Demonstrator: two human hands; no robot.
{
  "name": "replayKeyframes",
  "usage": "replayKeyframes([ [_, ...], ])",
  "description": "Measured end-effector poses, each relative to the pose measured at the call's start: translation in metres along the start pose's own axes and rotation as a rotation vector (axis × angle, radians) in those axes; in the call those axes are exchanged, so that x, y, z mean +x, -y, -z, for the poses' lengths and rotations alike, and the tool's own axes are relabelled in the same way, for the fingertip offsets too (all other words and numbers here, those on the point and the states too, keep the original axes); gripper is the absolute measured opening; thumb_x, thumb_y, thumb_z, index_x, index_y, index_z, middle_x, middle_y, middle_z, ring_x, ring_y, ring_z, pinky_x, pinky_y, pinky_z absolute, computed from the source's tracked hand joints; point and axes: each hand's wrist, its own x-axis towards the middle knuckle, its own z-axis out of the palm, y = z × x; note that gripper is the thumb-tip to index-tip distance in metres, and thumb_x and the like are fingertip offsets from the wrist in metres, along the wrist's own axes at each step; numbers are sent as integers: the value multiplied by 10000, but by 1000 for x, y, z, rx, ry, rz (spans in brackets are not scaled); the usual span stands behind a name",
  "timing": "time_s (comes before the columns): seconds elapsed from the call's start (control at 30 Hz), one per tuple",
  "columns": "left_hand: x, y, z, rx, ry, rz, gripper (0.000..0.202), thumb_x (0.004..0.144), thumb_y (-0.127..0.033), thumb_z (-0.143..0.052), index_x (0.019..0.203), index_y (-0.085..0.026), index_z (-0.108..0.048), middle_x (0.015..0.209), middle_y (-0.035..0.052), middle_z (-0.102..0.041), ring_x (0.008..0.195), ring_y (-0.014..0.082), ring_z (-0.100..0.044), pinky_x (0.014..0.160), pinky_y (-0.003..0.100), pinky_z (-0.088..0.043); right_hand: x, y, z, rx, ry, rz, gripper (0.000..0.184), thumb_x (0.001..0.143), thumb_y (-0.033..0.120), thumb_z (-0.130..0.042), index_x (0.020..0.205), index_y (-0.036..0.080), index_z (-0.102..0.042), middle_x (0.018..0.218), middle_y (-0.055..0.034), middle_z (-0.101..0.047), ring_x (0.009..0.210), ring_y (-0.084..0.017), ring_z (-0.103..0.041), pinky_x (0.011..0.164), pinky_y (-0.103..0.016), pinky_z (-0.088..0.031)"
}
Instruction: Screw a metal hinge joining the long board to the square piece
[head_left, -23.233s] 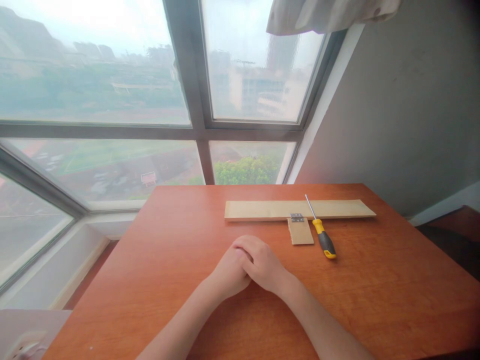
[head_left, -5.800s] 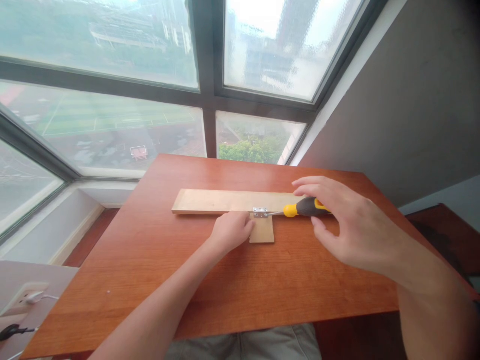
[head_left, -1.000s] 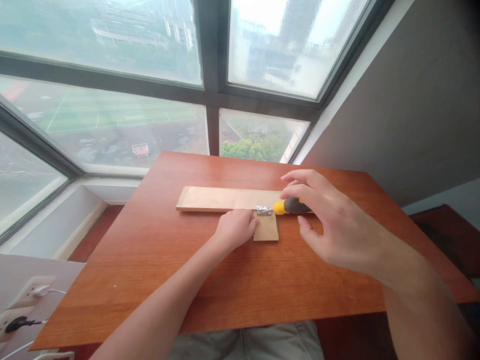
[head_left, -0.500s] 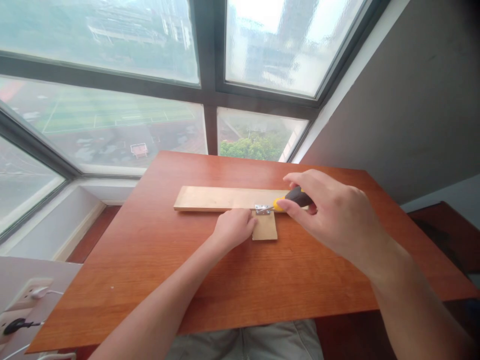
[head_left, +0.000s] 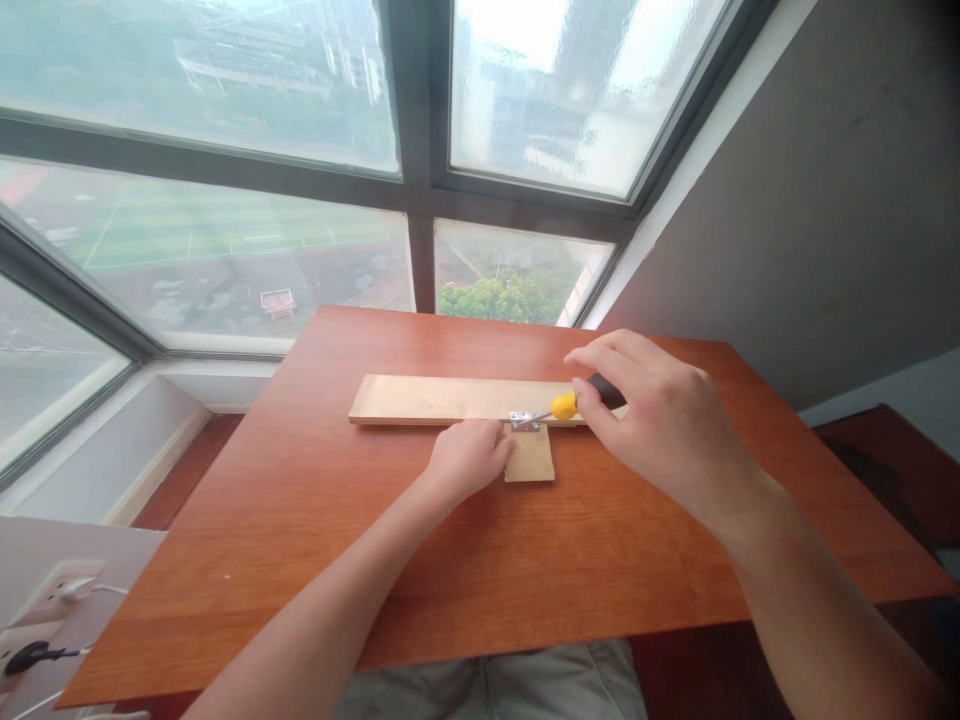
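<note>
A long pale wooden board (head_left: pixel 427 398) lies across the table. Against its near edge sits a small square wooden piece (head_left: pixel 529 458), and a silver metal hinge (head_left: pixel 525 421) spans the two. My left hand (head_left: pixel 469 457) is closed at the left side of the small piece, its thumb beside the hinge; the other fingertips are hidden. In my right hand (head_left: pixel 652 405) is a screwdriver (head_left: pixel 564 405) with a yellow and black handle. Its shaft slants down to the left, with the tip at the hinge. Any screw under the tip is too small to make out.
The reddish-brown wooden table (head_left: pixel 480 570) reaches to the windows (head_left: pixel 517 270) at the back. A grey wall (head_left: pixel 810 220) rises on the right. Plugs and cords are in wall sockets (head_left: pixel 56 592) at the lower left.
My right hand has shifted on the screwdriver handle, its thumb now farther back, so more of the yellow part shows. My left hand, the boards and the hinge stay in place.
</note>
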Motion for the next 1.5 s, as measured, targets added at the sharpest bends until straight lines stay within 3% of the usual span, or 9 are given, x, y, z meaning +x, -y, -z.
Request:
replayKeyframes([
  [0.17, 0, 0, 0, 4, -11, -6, 327, 939, -420, -432, 793, -223, -649, 917, 75, -741, 868, 268, -700, 686, 325, -495, 2, 1, 7, 285, 87, 122, 384, 861, 111, -551, 1230, 207, -581, 1413, -91, -528, 1297, -229, -522, 1007, -338, -495],
  [0.4, -1, -1, 2, -6, 13, 8, 324, 937, -423, -439, 783, -221, -640, 921, 75, -740, 870, 258, -698, 685, 312, -486, 6, -2, -2, -87, 10, -161, 319, 928, 356, -585, 1208, 206, -623, 1000, -61, -730, 843, -271, -692, 711, -403, -510],
  [0.63, -2, -3, 4, 0, 6, 11, 324, 937, -420, -441, 786, -215, -642, 930, 86, -738, 864, 268, -699, 680, 322, -486, 3, -2, 13, 218, 174, 99, 448, 826, 104, -567, 1254, 237, -551, 1379, -71, -563, 1156, -219, -615, 892, -332, -527],
  [0.8, -2, -4, 4, -4, 10, 14, 312, 934, -408, -452, 770, -216, -635, 932, 82, -741, 868, 264, -700, 681, 316, -486, 4, 0, 3, 12, 32, -81, 256, 915, 390, -602, 1118, 236, -630, 1084, -26, -713, 904, -235, -695, 761, -372, -522],
  [0.9, -2, -3, 3, 0, 1, 6, 320, 935, -415, -442, 770, -220, -635, 926, 78, -740, 866, 270, -698, 681, 325, -488, 5, -1, 1, 24, 14, -105, 189, 927, 277, -553, 1093, 229, -631, 1037, -25, -717, 909, -223, -696, 762, -354, -512],
  [1.0, -1, -2, 2, 6, -4, 9, 319, 936, -416, -437, 797, -220, -647, 938, 85, -740, 874, 273, -698, 689, 329, -493, 5, -2, 6, 159, 107, -11, 431, 819, 131, -577, 1239, 223, -548, 1244, -55, -653, 1051, -216, -664, 829, -331, -516],
  [1.2, -1, -2, 2, 4, 9, 10, 322, 937, -421, -444, 802, -218, -654, 947, 84, -742, 883, 262, -700, 700, 317, -495, 6, -3, 7, 7, 62, -145, 223, 898, 376, -603, 1074, 243, -632, 1038, -29, -734, 882, -251, -702, 757, -379, -517],
  [1.37, 0, -1, 0, 3, -2, 8, 321, 936, -421, -436, 805, -228, -656, 935, 81, -739, 880, 272, -698, 706, 331, -497, 3, -4, 10, 243, 131, 12, 390, 817, 113, -562, 1188, 235, -563, 1230, -51, -668, 1007, -203, -677, 844, -322, -525],
  [1.5, 0, -1, 0, -2, -3, 5, 322, 934, -423, -435, 781, -227, -638, 917, 75, -736, 862, 266, -697, 685, 321, -486, 3, -3, 11, 190, 127, -20, 283, 877, 251, -599, 1159, 232, -575, 1215, -51, -673, 1012, -227, -674, 823, -348, -521],
])
